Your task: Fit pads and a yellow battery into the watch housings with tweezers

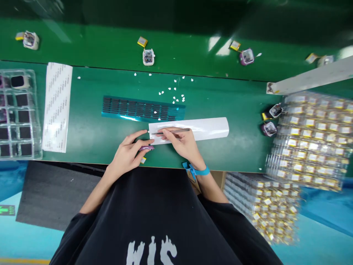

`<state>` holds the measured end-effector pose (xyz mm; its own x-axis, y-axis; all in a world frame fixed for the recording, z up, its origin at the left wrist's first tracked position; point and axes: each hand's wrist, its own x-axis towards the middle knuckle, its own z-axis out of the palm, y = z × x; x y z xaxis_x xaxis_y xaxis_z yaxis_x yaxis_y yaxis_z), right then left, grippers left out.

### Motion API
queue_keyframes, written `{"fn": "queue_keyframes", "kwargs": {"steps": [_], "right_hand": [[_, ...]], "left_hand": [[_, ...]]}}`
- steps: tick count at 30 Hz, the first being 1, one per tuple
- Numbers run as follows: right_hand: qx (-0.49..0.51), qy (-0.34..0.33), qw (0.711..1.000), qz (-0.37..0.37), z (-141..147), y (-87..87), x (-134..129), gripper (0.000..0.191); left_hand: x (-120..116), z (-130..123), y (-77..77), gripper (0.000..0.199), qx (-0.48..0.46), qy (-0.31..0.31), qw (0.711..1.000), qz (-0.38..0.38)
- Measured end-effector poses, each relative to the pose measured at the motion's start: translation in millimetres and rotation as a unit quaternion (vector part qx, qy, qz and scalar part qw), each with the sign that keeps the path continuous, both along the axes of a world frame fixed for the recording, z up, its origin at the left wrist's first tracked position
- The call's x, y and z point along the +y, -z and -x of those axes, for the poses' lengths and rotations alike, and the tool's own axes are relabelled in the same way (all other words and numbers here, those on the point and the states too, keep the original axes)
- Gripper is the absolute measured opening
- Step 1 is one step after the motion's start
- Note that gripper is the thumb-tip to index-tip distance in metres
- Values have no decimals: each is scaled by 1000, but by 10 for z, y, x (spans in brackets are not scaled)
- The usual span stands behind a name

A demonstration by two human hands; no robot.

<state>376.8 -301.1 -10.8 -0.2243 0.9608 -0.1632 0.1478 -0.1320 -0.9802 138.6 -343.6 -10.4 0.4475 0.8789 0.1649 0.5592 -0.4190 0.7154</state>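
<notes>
At the left end of the green table [91, 129] lies a clear tray [38, 127], then a white printed strip [57, 106] reaching toward the near edge. A blue sheet [135, 106] of black strips lies beyond the left hand [125, 156], which pinches a purple case [146, 148] between thumb and fingers near the table's near edge, its index finger stretched to the left end of a white sheet [209, 128]. Just right of the case, the right hand [184, 141] grips tweezers [182, 130], tips over that sheet's left end. Stacked clear trays [271, 158] stand at the table's right end.
</notes>
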Motion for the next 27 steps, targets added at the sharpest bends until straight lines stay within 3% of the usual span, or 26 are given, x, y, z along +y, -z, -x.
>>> {"fn": "queue_keyframes", "kwargs": {"steps": [4, 9, 11, 13, 16, 18, 22, 27], "right_hand": [[22, -22, 999, 21, -51, -45, 58, 42], [67, 46, 996, 37, -78, -148, 57, 48], [74, 82, 994, 18, -41, -233, 15, 50], [80, 112, 990, -11, 15, -338, -37, 47], [83, 126, 987, -53, 87, -487, -103, 39], [80, 103, 990, -57, 104, -552, -130, 37], [73, 50, 995, -49, 75, -588, -143, 38], [104, 44, 993, -48, 50, -577, -121, 35]], "left_hand": [[10, 6, 4, 19, 18, -15, 1000, 2], [-3, -86, -81, 12, -68, -53, 996, 32], [14, -156, -153, 11, -153, -121, 976, 93], [70, -219, -239, 20, -242, -162, 936, 198], [198, -275, -371, 41, -338, -105, 872, 339], [265, -293, -443, 45, -366, -51, 852, 371], [297, -323, -517, 42, -364, -20, 854, 372], [274, -340, -542, 38, -382, -18, 844, 377]]}}
